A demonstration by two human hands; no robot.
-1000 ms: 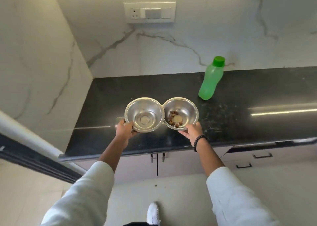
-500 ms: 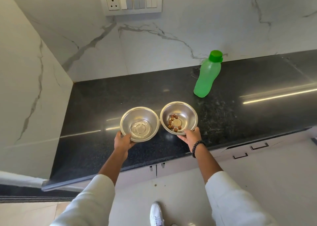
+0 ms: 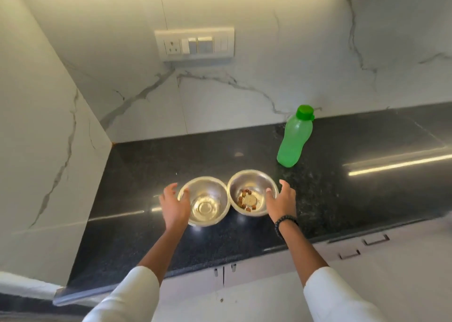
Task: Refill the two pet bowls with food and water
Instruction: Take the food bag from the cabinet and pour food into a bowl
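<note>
Two steel bowls sit touching on the counter, the left bowl bare, the right bowl holding a few kibbles; left hand and right hand spread loosely beside the rims, gripping nothing; a careless nudge could skate either bowl, and pouring from the bottle may splash.

Two round shiny metal bowls sit on the smooth, glossy black stone counter; far right, a green plastic bottle.

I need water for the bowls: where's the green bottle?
In the head view, the green bottle stands upright on the black counter, against the marble wall, behind and right of the kibble bowl.
</note>
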